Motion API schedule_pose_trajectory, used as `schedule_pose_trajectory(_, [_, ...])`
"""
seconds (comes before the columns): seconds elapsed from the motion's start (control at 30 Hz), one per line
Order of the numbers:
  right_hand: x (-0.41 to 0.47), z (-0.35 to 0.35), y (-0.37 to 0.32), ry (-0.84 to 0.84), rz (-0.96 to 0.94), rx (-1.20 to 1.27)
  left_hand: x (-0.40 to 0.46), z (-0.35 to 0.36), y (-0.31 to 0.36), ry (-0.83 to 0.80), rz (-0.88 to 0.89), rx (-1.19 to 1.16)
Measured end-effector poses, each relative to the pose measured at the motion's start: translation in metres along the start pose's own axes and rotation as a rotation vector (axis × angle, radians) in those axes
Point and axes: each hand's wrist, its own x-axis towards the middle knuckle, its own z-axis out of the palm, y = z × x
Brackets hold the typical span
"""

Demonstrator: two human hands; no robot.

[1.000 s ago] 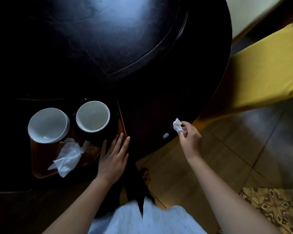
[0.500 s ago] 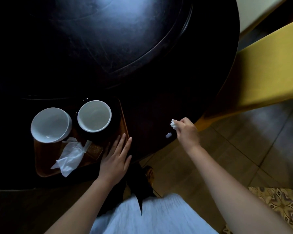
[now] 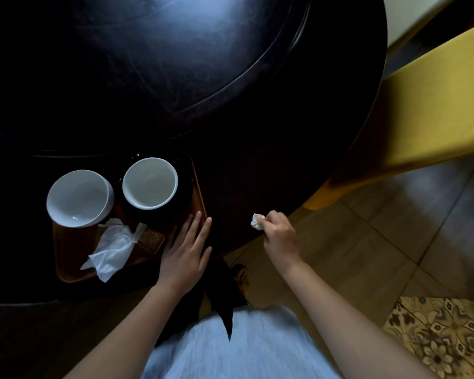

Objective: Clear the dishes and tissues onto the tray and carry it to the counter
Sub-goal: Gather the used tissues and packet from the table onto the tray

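Observation:
A brown tray [image 3: 66, 266] sits at the near edge of the dark round table [image 3: 230, 91]. On it stand two white bowls, one at the left [image 3: 78, 198] and one at the right [image 3: 149, 183] that rests on a dark plate [image 3: 185, 181]. A crumpled white tissue [image 3: 111, 248] lies on the tray in front of them. My left hand [image 3: 186, 250] lies flat, fingers apart, against the tray's right edge. My right hand [image 3: 278, 233] is over the table's rim and pinches a small balled tissue [image 3: 256, 221].
A yellow-covered chair [image 3: 427, 110] stands close to the table at the right. Tiled floor [image 3: 394, 228] lies below it, with a patterned mat [image 3: 443, 335] at the lower right. My white garment [image 3: 244, 348] fills the bottom middle.
The small scrap that lay on the table by my right hand is gone from view, and the wad in my fingers looks bigger. My left hand has stayed at the tray.

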Motion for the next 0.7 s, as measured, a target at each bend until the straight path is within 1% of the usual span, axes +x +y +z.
schedule_pose_trajectory(0.23, [-0.03, 0.003, -0.009, -0.074, -0.155, 0.056, 0.0, 0.0, 0.0, 0.011, 0.008, -0.005])
schedule_pose_trajectory(0.27, [-0.029, -0.001, -0.006, -0.042, -0.143, 0.077, 0.0, 0.0, 0.0, 0.011, 0.009, -0.001])
schedule_pose_trajectory(0.33, [-0.018, -0.011, 0.005, 0.072, -0.061, 0.13, 0.0, 0.0, 0.0, 0.013, 0.01, 0.007])
schedule_pose_trajectory(0.43, [0.008, -0.024, 0.021, 0.16, 0.058, 0.097, 0.0, 0.0, 0.001, 0.008, 0.007, 0.017])
schedule_pose_trajectory(0.5, [0.02, -0.026, 0.028, 0.149, 0.083, 0.085, -0.001, 0.0, 0.0, 0.009, 0.003, 0.02])
schedule_pose_trajectory(0.6, [0.022, -0.021, 0.03, 0.065, 0.099, 0.044, -0.001, -0.001, 0.001, 0.009, 0.0, 0.02])
schedule_pose_trajectory(0.7, [0.014, -0.017, 0.025, 0.055, 0.074, 0.063, -0.001, -0.003, 0.003, 0.012, 0.001, 0.024])
